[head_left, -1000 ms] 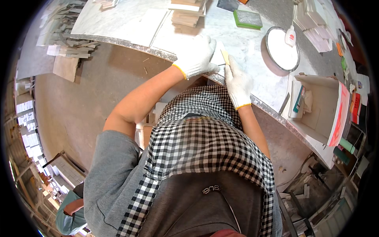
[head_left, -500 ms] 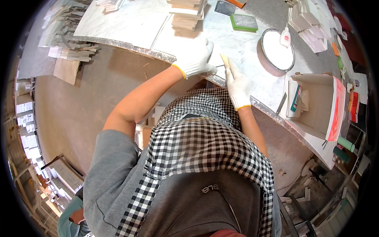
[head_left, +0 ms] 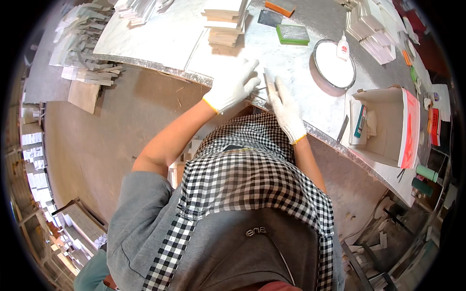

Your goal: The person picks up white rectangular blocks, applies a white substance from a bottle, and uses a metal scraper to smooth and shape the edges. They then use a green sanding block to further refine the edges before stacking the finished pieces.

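Bright, even daylight. Mild glare on white table (head_left: 301, 63) toward 1 o'clock. Soft shadows beneath table edge. Strong fisheye bending, black vignette around rim. Centre sharp; periphery at 8 o'clock smeared.

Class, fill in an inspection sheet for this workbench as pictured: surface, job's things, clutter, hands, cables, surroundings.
Surface: grey worktable with a sparkly edge, dusty white.
Job's things: thin pale strip at the table's edge, between the hands.
Clutter: stack of pale boards; green sanding block; round dish of white stuff with a small glue bottle; open white box.
Hands: left hand and right hand, both in white gloves, resting at the strip.
Cables: nothing seen.
Surroundings: concrete floor; piled strips to the left.
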`<action>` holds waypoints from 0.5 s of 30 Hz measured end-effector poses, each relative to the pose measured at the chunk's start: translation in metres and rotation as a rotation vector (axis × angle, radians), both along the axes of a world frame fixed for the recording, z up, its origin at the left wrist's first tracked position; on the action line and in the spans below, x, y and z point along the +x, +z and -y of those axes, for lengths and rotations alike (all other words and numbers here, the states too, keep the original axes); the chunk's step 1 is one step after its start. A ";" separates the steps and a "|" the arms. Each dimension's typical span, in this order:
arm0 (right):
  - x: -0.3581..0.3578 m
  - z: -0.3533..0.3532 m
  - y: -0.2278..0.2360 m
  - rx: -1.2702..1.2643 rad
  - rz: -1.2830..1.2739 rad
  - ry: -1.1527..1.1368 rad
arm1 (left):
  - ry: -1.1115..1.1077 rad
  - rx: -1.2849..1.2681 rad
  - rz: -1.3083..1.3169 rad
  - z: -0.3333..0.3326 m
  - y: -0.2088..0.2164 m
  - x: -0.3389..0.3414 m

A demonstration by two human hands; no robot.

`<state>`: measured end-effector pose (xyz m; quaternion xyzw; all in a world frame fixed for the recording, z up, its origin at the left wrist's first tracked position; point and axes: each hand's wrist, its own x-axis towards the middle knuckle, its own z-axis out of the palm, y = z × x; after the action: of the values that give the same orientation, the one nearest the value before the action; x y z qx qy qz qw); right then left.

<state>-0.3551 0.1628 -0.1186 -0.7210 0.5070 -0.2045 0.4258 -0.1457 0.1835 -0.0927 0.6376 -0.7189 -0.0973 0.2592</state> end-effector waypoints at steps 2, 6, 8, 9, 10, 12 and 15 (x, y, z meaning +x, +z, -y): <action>0.008 -0.008 -0.005 0.138 0.168 0.023 | -0.107 0.013 -0.023 -0.016 0.017 -0.008; 0.020 -0.021 0.013 0.463 0.474 0.085 | -0.175 0.104 0.253 -0.057 0.031 -0.021; 0.023 -0.025 0.020 0.535 0.530 0.132 | -0.197 0.150 0.283 -0.075 0.021 -0.011; 0.024 -0.028 0.025 0.571 0.559 0.156 | -0.201 0.181 0.295 -0.080 0.022 -0.007; 0.023 -0.031 0.031 0.610 0.546 0.151 | -0.203 0.213 0.302 -0.086 0.022 -0.003; 0.025 -0.037 0.035 0.658 0.599 0.179 | -0.208 0.183 0.348 -0.094 0.017 0.003; 0.025 -0.040 0.027 0.713 0.600 0.196 | -0.202 0.219 0.406 -0.104 0.015 0.008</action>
<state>-0.3301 0.2030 -0.0913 -0.4834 0.3296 -0.1759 0.7917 -0.1378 0.2873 -0.0778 0.5932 -0.8015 -0.0697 0.0278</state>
